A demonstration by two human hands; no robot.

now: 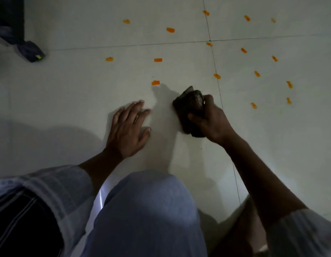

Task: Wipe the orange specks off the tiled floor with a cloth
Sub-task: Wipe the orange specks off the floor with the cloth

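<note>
We see the right hand (212, 120) with its grip closed around a dark bunched cloth (190, 110) on the pale tiled floor (68, 86); the left hand (128, 127) lies flat, fingers spread; small orange specks (155, 82) scatter just beyond the cloth

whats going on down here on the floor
A person is crouched over a pale tiled floor, cleaning it. The right hand grips a bunched dark cloth pressed to the tile, while the left hand rests flat on the floor, fingers spread, as a brace. Many orange specks are still scattered ahead and to the right; the nearest one lies just beyond the cloth. The patch right around the hands shows no specks. A dark object sits at the far left.
</note>
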